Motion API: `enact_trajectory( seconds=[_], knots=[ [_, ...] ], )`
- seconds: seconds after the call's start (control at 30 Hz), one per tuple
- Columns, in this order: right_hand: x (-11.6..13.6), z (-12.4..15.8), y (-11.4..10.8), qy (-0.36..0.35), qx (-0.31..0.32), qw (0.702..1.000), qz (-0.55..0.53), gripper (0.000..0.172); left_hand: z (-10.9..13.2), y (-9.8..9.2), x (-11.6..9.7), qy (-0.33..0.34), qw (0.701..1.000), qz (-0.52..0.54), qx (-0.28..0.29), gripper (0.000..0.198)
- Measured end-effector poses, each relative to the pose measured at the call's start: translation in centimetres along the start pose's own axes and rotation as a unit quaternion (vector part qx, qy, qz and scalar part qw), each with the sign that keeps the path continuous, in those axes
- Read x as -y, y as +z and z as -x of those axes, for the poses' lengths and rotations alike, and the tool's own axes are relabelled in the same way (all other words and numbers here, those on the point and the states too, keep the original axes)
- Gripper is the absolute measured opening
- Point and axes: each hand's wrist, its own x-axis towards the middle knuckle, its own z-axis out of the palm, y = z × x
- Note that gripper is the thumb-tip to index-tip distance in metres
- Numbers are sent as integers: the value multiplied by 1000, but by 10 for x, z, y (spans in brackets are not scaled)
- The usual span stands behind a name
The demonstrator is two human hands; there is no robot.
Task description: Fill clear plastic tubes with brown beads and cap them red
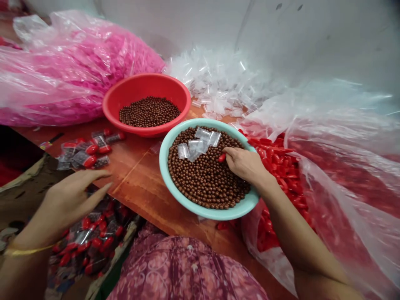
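Observation:
My right hand [242, 163] is over the right side of a light turquoise basin [184, 205], its fingers pinched on a small red plastic cap [221, 158]. Shiny brown balls [206, 183] fill the basin, and several clear flat plastic sleeves [196, 146] lie on top of them. At the left, my left hand [73, 200] is empty, thumb and fingers apart, held off the table edge. Beneath it are many red-capped clear packs with dark contents [100, 233] in an open box. A smaller pile of such packs [87, 151] rests on the table just beyond that hand.
Behind the basin stands a red bowl [109, 102] with more brown balls. A clear bag of pink pieces [84, 62] lies back left. Clear sleeves [218, 79] are heaped against the wall. Red caps [281, 166] spill from a plastic bag [340, 166] at the right.

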Motion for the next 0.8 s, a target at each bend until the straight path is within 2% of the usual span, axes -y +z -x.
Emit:
enact_trajectory(
  seconds=[0.1,0.13,0.2,0.3,0.4,0.47,0.53,0.67,0.73,0.8],
  knots=[
    [5,13,1,19,-16,999,-24,35,-53,-4,-61,127,992,-21,-16,27],
    [7,16,1,28,-24,999,-30,35,-71,0,-77,159,986,-46,-24,29],
    [8,19,4,42,-40,997,-42,31,-106,14,-101,210,974,-87,7,28],
    [4,19,10,50,-69,993,-81,24,-151,43,-116,327,933,-133,63,21],
    [-2,18,15,73,-128,975,-163,28,-177,61,-115,401,894,-165,111,19],
    [-5,17,17,94,-167,953,-235,30,-181,59,-114,410,884,-180,133,20],
    [-7,16,19,108,-195,927,-303,30,-174,49,-118,402,884,-183,150,20],
    [-12,14,24,109,-237,876,-405,30,-147,31,-142,362,889,-164,229,30],
    [-14,13,26,112,-239,863,-431,30,-137,36,-159,333,885,-146,290,27],
    [-14,13,26,110,-234,858,-443,30,-135,52,-176,289,893,-102,330,24]
  ],
)
